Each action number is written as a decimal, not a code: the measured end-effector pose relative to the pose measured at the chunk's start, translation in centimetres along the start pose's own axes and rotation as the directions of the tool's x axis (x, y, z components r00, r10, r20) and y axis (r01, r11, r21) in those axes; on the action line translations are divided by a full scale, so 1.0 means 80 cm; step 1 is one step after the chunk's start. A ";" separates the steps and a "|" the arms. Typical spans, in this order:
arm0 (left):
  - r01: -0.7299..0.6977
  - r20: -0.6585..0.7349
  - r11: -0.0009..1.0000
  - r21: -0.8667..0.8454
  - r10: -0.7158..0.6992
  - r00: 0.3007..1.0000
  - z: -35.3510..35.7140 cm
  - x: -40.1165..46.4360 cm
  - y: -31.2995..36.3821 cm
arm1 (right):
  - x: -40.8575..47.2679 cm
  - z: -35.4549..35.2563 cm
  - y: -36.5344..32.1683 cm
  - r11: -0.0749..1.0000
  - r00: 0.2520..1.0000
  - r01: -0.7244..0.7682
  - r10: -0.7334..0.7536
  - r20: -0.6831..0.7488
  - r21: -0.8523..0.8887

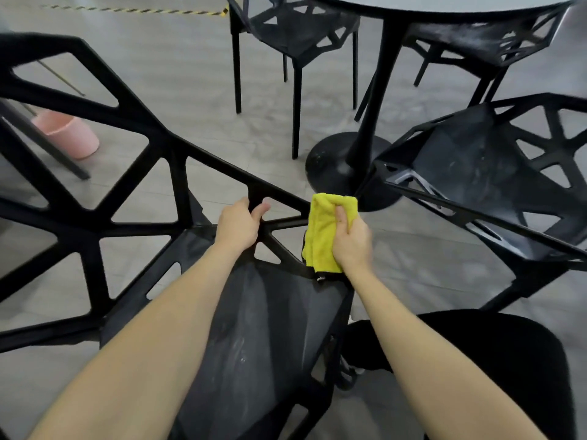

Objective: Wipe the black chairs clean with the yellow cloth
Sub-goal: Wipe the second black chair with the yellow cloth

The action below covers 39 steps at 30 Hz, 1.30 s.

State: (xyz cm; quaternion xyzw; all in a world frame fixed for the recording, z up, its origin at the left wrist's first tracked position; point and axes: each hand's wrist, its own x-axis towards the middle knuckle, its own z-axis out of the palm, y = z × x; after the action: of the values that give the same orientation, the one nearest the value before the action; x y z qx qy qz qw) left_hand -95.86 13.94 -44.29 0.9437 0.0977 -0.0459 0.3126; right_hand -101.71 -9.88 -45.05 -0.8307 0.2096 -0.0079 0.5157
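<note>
The left hand (236, 228) curls round the near chair (254, 328) strut, steadying it. The right hand (351, 239) bunches the yellow cloth (320, 236), soft and light, best gripped folded.

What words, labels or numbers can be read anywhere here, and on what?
None can be read.
Cloth: a small tag hangs at its lower edge, too small to read.
Floor tape: yellow and black stripes only, no text.
Chairs, table and bucket: no markings visible.
</note>
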 end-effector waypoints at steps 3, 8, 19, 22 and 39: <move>0.044 0.062 0.999 -0.018 -0.042 0.997 -0.011 -0.003 0.009 | -0.017 -0.023 0.021 0.986 0.993 -0.045 0.027 -0.113 -0.159; -0.073 0.228 0.997 0.007 0.070 0.971 -0.043 -0.037 0.008 | -0.014 -0.089 -0.070 0.883 0.956 0.262 -0.292 -0.019 -0.389; -0.045 0.226 0.854 -0.519 0.187 0.956 -0.161 -0.173 0.010 | -0.119 -0.023 -0.141 0.927 0.884 0.358 -0.298 0.361 -0.112; -0.085 0.037 0.952 -0.295 0.101 0.994 -0.146 -0.180 -0.009 | -0.167 0.019 -0.091 0.978 0.822 -0.175 0.083 0.563 0.113; -0.092 -0.325 0.885 0.457 0.262 0.909 -0.231 -0.051 -0.123 | -0.021 0.096 -0.140 0.419 0.557 0.775 -0.807 0.198 -0.473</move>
State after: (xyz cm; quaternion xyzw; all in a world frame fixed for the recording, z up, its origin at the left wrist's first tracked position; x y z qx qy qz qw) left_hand -101.50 32.14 -34.60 0.9850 0.0553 0.1455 0.0742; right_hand -97.68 1.57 -38.65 -0.9338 -0.1961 -0.2185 0.2047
